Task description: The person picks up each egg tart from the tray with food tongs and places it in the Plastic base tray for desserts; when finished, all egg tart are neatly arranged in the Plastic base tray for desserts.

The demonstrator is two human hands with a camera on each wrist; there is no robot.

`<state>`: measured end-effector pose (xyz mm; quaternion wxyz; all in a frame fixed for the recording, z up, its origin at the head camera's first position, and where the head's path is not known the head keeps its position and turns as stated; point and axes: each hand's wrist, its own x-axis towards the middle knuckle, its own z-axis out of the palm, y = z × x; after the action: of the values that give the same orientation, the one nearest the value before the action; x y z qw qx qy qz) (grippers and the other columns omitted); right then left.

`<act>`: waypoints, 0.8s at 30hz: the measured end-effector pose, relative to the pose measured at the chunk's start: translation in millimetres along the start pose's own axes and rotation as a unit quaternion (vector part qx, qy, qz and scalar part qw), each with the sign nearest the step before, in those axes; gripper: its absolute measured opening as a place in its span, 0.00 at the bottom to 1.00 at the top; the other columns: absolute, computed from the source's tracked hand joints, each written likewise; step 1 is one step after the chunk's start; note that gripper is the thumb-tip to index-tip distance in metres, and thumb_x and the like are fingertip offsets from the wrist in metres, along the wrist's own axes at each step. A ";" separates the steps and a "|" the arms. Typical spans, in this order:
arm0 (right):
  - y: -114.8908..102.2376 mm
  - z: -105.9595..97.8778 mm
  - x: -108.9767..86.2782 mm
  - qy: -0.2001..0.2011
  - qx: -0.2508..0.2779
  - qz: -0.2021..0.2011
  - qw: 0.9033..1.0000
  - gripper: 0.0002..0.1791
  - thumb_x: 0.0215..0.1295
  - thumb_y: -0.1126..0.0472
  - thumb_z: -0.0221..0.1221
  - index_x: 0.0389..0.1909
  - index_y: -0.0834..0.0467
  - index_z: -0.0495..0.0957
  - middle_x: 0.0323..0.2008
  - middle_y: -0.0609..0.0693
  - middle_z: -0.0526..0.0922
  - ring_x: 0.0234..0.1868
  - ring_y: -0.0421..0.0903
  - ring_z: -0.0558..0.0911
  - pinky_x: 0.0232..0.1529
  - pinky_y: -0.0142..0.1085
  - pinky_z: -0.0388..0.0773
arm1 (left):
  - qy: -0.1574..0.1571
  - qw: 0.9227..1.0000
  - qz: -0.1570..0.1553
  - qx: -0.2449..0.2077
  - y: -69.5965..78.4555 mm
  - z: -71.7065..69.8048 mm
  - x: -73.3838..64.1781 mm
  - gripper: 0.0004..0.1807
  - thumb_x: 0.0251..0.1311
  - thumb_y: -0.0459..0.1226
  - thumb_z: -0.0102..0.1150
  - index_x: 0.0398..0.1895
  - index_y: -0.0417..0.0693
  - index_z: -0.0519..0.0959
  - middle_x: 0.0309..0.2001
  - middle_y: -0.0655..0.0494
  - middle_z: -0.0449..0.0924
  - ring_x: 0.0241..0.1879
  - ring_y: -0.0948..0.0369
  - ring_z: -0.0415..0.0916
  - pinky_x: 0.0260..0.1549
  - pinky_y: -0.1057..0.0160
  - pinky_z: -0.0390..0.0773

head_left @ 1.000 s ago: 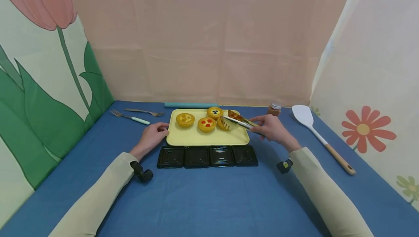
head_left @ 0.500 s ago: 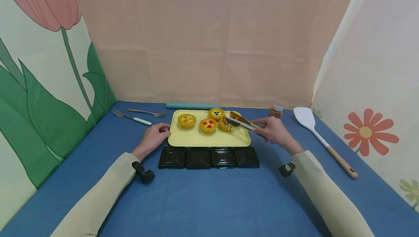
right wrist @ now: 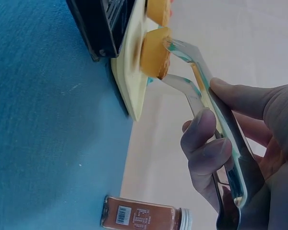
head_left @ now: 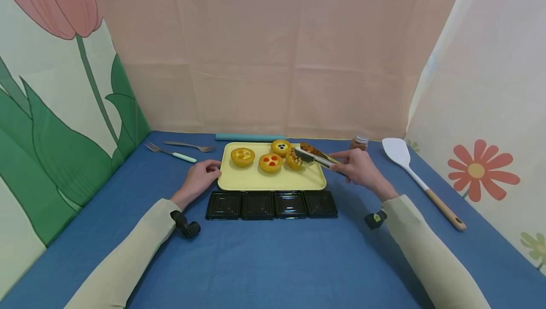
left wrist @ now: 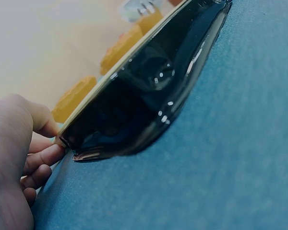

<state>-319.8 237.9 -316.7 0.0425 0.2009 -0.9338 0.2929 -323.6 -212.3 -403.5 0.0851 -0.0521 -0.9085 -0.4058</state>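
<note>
My left hand (head_left: 202, 176) pinches the left edge of a pale yellow tray (head_left: 256, 182) between thumb and fingers. Several small round tarts lie on the tray: a plain-topped one (head_left: 242, 157), one with red dots (head_left: 270, 162), one with dark blue marks (head_left: 281, 147), and one at the right (head_left: 293, 161). My right hand (head_left: 360, 172) holds metal tongs (right wrist: 233, 139), thumb on one arm and fingers curled round the other. The tongs' tips are at the right-hand tart (right wrist: 153, 55), one touching its top; in the head view they partly cover it.
A black sectioned plastic tray (head_left: 258, 205) lies along the yellow tray's near edge. Two forks, one with a pale handle (head_left: 183, 157), lie left. A teal bar (head_left: 249, 137) sits behind. A spice jar (head_left: 359, 142) and white spatula (head_left: 398, 152) are on the right.
The right hand and tongs have shifted slightly, with the tips staying at the right-hand tart. The left hand and the tray keep their places; the head view wobbles a little.
</note>
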 end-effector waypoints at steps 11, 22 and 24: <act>-4.9 -4.2 -12.3 0.008 -0.036 0.006 0.999 0.24 0.68 0.57 0.66 0.62 0.61 0.80 0.18 0.52 0.77 0.14 0.47 0.78 0.16 0.39 0.69 | 0.003 1.000 0.001 -0.001 -3.9 0.2 -2.1 0.23 0.67 0.37 0.53 0.63 0.38 0.77 0.45 0.46 0.81 0.39 0.52 0.74 0.39 0.54 0.71; -10.1 -15.9 -50.7 0.016 -0.036 -0.011 0.999 0.23 0.68 0.58 0.65 0.61 0.61 0.80 0.31 0.52 0.78 0.16 0.47 0.77 0.17 0.37 0.68 | -0.001 1.000 0.005 -0.002 -1.4 1.6 -1.0 0.23 0.68 0.37 0.52 0.64 0.38 0.77 0.45 0.45 0.81 0.38 0.52 0.74 0.39 0.54 0.71; -12.2 -16.8 -59.4 0.021 -0.036 -0.016 0.999 0.23 0.68 0.58 0.65 0.61 0.60 0.80 0.32 0.52 0.78 0.16 0.48 0.77 0.18 0.37 0.68 | 0.001 1.000 0.006 -0.003 -0.9 1.0 -0.7 0.23 0.68 0.37 0.52 0.64 0.38 0.77 0.45 0.45 0.81 0.37 0.52 0.74 0.39 0.54 0.71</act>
<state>-261.1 259.1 -308.2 0.0738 0.2075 -0.9394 0.2628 -323.2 -212.2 -404.9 0.0880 -0.0579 -0.9069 -0.4079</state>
